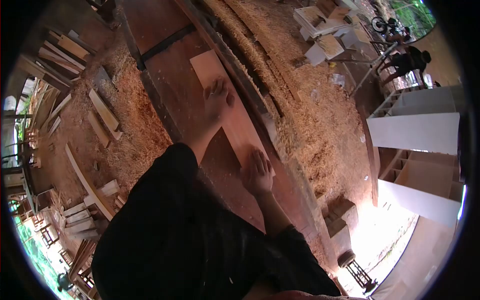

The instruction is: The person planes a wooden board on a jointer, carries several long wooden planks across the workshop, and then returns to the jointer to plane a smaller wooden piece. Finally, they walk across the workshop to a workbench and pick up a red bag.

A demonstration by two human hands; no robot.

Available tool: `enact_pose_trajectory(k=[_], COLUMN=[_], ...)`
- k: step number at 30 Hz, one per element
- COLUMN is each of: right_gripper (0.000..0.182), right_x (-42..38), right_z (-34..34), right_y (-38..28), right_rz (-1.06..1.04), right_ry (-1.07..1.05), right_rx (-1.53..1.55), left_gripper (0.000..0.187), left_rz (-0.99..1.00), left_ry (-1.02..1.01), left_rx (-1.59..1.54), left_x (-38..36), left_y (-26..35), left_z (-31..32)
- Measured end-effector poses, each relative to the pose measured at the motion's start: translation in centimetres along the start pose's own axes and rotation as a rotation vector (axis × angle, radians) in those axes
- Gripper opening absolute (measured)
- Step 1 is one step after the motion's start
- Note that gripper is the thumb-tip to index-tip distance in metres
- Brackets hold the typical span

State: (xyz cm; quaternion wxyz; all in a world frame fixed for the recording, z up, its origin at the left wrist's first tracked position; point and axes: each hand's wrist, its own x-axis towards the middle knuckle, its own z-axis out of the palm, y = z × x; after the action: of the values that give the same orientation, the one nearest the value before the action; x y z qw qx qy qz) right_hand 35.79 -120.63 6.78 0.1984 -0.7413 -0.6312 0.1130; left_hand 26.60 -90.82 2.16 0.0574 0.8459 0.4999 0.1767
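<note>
A flat, pale wooden board (240, 127) lies lengthwise on a long reddish-brown machine bed (220, 162). My left hand (218, 96) is across the far half of the board, its fingers bent and closed over it. Nearer to my body, my right hand (257, 172) rests on the board's near end with fingers stretched out and flat. The undersides of both hands are hidden. Beyond the board's far end, a dark slot (167, 42) crosses the bed.
Wood shavings (145, 117) cover the ground on both sides. Loose planks (104, 112) lie at left. White cabinet frames (415, 132) stand at right. Another person (407, 62) bends over at upper right. A raised rail (225, 60) runs along the bed's right side.
</note>
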Motion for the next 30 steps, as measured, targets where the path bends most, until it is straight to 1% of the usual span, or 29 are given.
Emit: enact_pose_trajectory(k=[1, 3, 6, 9, 12, 13, 15, 18, 21, 24, 27, 28, 30], right_gripper=[0.064, 0.062, 0.058, 0.054, 0.050, 0.049, 0.048, 0.048, 0.049, 0.051, 0.047, 0.046, 0.045], right_x=[0.4, 2.5, 5.5, 8.1, 10.4, 11.1, 12.6, 14.6, 16.3, 17.6, 18.5, 18.6, 18.9], right_z=[0.3, -0.1, 0.3, 1.1, 1.9, 2.3, 3.0, 3.4, 3.4, 3.9, 3.8, 3.7, 4.0], right_y=[0.6, 1.2, 1.9, 2.1, 1.8, 1.6, 1.2, 0.1, -1.1, -1.4, -2.2, -2.5, -2.3], right_rz=[-0.029, -0.052, -0.107, -0.146, -0.176, -0.187, -0.151, -0.103, -0.084, -0.097, -0.059, -0.036, -0.080], right_ry=[0.028, 0.019, 0.047, 0.065, 0.077, 0.087, 0.079, 0.071, 0.072, 0.066, 0.039, 0.025, 0.058], right_rx=[0.012, 0.017, 0.018, 0.054, 0.071, 0.071, 0.122, 0.107, 0.064, 0.015, 0.018, 0.029, 0.014], left_gripper=[0.055, 0.051, 0.054, 0.050, 0.048, 0.048, 0.048, 0.046, 0.043, 0.043, 0.047, 0.047, 0.048], left_rz=[-0.024, -0.083, -0.047, -0.063, -0.087, -0.088, -0.089, -0.082, -0.127, -0.113, -0.174, -0.154, -0.115], left_ry=[0.001, -0.012, 0.125, 0.115, 0.114, 0.104, 0.083, 0.153, 0.013, 0.132, -0.085, -0.058, -0.008], left_rx=[-0.016, -0.053, 0.027, -0.007, 0.057, 0.019, -0.059, 0.032, -0.048, -0.013, -0.054, -0.006, 0.089], left_x=[1.0, 1.5, 3.5, 5.8, 7.6, 8.3, 9.5, 10.9, 11.8, 12.8, 13.6, 13.7, 13.7], left_y=[-0.1, -0.3, -1.9, -3.8, -5.5, -6.1, -7.4, -8.5, -9.0, -9.9, -10.2, -10.3, -10.4], left_z=[-0.1, 0.1, 1.3, 2.3, 2.6, 2.7, 2.7, 3.1, 1.9, 2.3, 0.9, 1.1, 1.4])
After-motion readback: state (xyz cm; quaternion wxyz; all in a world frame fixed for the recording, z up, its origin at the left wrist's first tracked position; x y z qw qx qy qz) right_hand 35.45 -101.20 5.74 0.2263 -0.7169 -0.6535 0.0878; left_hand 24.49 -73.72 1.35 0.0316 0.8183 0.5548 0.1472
